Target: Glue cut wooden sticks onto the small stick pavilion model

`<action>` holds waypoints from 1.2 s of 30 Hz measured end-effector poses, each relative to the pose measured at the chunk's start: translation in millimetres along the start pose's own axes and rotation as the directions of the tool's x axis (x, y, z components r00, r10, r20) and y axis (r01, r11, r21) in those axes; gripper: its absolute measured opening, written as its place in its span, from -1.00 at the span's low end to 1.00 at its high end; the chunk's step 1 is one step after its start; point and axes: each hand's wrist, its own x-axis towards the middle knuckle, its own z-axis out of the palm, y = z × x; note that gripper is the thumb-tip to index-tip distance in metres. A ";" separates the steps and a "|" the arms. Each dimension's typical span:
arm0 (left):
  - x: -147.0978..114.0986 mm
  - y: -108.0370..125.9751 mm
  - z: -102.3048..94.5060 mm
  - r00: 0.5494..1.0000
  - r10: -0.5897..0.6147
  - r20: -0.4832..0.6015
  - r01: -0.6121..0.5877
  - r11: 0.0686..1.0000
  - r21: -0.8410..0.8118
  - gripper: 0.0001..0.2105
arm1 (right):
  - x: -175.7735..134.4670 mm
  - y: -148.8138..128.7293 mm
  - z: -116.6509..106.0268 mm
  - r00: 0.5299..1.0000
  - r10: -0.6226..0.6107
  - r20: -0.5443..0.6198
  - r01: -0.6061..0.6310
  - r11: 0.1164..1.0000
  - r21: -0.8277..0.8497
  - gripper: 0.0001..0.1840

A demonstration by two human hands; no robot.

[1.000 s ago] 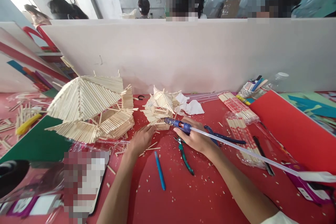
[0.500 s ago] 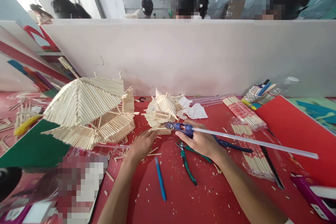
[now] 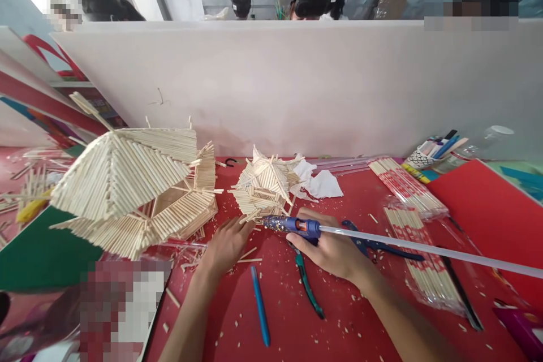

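Note:
My right hand (image 3: 328, 243) is closed around a blue glue gun (image 3: 292, 226), with a long clear glue stick (image 3: 382, 243) running out of its back. The nozzle points left, at the fingertips of my left hand (image 3: 227, 246). Those fingers are pinched together on a short wooden stick (image 3: 249, 218), partly hidden by them. Just behind, a small pavilion model (image 3: 267, 181) made of wooden sticks stands on the red table (image 3: 305, 334). A larger stick pavilion (image 3: 139, 175) with a broad roof is to the left. Below my right hand lie green-handled pliers (image 3: 309, 288), partly covered.
A blue pen (image 3: 259, 305) lies in front. Packs of wooden sticks (image 3: 424, 254), a dark-blue handled tool (image 3: 394, 250) and a red board (image 3: 487, 209) are on the right. White tissue (image 3: 324, 184) sits behind. A pale partition (image 3: 280, 79) closes the back; people are beyond it.
The glue gun and my right hand have dropped slightly, away from the small pavilion. My left hand has moved slightly lower, and a short stick now shows at its fingertips. The view has shifted a little.

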 end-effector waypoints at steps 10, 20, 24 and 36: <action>0.3 -1.1 6.7 1.000 0.004 -0.016 -0.004 1.000 -0.014 -0.68 | 2.6 -1.4 5.3 0.998 -0.015 -0.061 0.012 0.999 -0.035 -0.63; -0.7 2.6 -9.1 0.979 0.203 -0.005 -0.203 0.978 0.054 -0.88 | 3.2 -7.3 5.4 0.999 -0.009 -0.053 0.009 1.000 0.005 -0.63; -1.3 5.2 -11.3 0.955 0.291 -0.050 -0.288 0.956 0.050 -0.83 | 3.9 -6.6 5.2 0.998 -0.009 -0.059 0.008 1.000 -0.005 -0.64; -17.1 19.7 -57.6 0.883 0.276 -0.380 -0.443 0.760 -0.476 -0.85 | -1.2 2.9 -0.3 0.998 -0.039 -0.050 0.037 0.999 -0.031 -0.64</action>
